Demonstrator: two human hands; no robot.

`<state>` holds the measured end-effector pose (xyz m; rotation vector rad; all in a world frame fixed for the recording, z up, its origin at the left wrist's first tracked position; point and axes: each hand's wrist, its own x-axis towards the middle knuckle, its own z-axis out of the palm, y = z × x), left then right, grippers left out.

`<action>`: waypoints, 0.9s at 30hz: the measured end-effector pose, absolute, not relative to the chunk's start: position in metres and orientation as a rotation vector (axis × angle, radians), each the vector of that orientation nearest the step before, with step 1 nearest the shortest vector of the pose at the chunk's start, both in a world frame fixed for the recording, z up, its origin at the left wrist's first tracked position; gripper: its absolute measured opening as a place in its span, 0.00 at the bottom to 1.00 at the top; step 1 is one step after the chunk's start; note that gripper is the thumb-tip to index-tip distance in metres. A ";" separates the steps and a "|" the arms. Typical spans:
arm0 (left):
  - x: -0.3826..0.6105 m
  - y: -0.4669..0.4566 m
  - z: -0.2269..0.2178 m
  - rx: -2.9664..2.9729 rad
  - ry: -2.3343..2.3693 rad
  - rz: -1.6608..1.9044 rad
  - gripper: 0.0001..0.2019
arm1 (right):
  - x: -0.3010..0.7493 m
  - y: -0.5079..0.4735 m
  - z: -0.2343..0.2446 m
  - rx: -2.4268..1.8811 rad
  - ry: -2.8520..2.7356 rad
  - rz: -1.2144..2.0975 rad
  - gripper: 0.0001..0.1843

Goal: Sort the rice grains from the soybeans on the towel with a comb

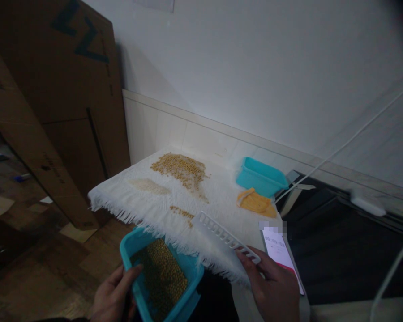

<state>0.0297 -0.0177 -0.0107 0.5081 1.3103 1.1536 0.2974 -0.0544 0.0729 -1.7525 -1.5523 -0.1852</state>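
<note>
Left grip: the left grip [116,293] is closed around the near-left rim of the blue bin [190,264], thumb over the edge, perhaps to keep it steady below the cloth's fringe.
Bin contents: yellow beans [174,270] lie just right of the left grip; whether the dark side is shadow or other beans, I cannot tell.
Right grip: the right grip [272,284] pinches one end of the white slotted plate [216,239], leaving its far end free over the cloth, which likely gives reach.
Loose beans: a short trail [181,212] sits just beyond the plate's tip; the larger bean pile [179,167] and pale grains [149,186] lie farther ahead of both grips.
Cloth: the white cloth [218,188] covers the tabletop [300,307], probably to stop rolling.
Beyond right grip: the phone [278,250] is near; the yellow rag [255,202] and second bin [253,181] stand farther off, seemingly out of the way.
</note>
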 end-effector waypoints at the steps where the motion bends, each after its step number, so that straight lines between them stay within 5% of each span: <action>1: 0.029 -0.018 -0.013 0.504 1.307 1.158 0.16 | 0.297 -0.054 0.073 -1.749 -1.550 -0.177 0.18; 27: 0.030 -0.015 -0.010 0.535 1.333 1.183 0.18 | 0.276 -0.053 0.071 -1.709 -1.647 -0.195 0.19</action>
